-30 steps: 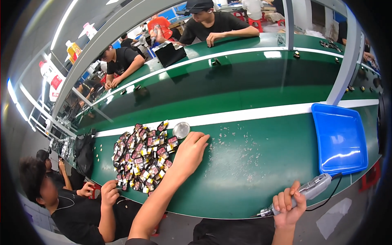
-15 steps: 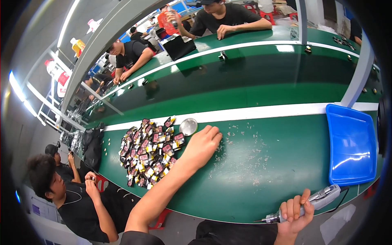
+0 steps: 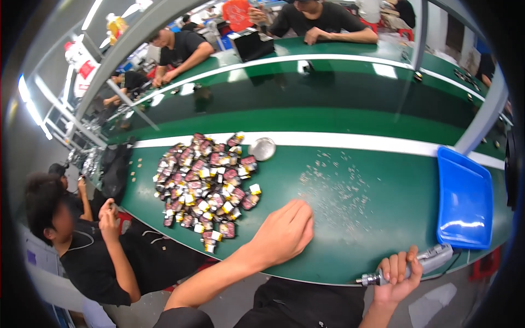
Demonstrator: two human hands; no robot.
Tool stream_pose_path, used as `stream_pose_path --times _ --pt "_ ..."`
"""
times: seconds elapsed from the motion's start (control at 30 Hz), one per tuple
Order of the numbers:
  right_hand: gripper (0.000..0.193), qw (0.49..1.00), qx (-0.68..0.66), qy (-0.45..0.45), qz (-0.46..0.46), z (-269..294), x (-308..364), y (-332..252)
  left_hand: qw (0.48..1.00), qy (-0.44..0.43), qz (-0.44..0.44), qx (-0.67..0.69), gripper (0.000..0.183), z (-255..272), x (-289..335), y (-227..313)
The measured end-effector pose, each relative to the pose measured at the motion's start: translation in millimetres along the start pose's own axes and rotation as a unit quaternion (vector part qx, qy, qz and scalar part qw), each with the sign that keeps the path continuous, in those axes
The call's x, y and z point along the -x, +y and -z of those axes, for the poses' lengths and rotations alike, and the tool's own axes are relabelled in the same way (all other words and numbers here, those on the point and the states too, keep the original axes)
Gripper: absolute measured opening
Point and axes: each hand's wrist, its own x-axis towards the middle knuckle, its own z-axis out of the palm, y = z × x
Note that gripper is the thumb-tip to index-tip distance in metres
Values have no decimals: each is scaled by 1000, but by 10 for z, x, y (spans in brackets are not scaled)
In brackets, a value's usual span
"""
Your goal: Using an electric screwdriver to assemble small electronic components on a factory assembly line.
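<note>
My left hand (image 3: 285,232) hovers over the near middle of the green table, back upward and fingers curled in. Whatever its fingertips may hold is hidden. At the front edge my right hand (image 3: 400,275) grips a grey electric screwdriver (image 3: 432,259), its bit end pointing left. Beyond my left hand lie many tiny loose screws (image 3: 342,188), scattered on the table top. Left of that hand sits a heap of small black parts (image 3: 205,186) with pinkish, white and yellow patches. A round metal dish (image 3: 262,148) stands at the heap's far right side.
A blue plastic tray (image 3: 465,240) lies at the right end of the table. Past a white rail (image 3: 339,141) runs a dark green conveyor (image 3: 306,98) with a few parts on it. Co-workers sit opposite and to my left. A grey post (image 3: 481,117) rises behind the tray.
My left hand has come nearer to me from beside the dish, fingers still curled. The screwdriver stays in my right hand. The view has shifted somewhat.
</note>
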Motion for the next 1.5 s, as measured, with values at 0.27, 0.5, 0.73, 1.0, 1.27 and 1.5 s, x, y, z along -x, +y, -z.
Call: stream_pose_path --times 0.27,0.5,0.73,1.0,1.27,1.5 --pt "11 999 0 16 27 -356 78 44 897 -44 153 413 7 -180 482 584" --pt "13 996 -5 -45 78 -545 236 -14 693 -55 253 672 15 -350 616 825" --pt "14 995 12 -52 82 -531 321 -16 645 -66 248 720 17 -372 667 935" --pt "12 984 76 -99 126 -608 365 -32 813 -52 200 544 16 -330 623 996" --pt "12 989 74 -71 107 -516 366 -15 866 -79 187 457 10 -353 628 993" --pt "14 994 37 -31 98 -395 353 -43 890 -81 149 422 7 -417 583 988"
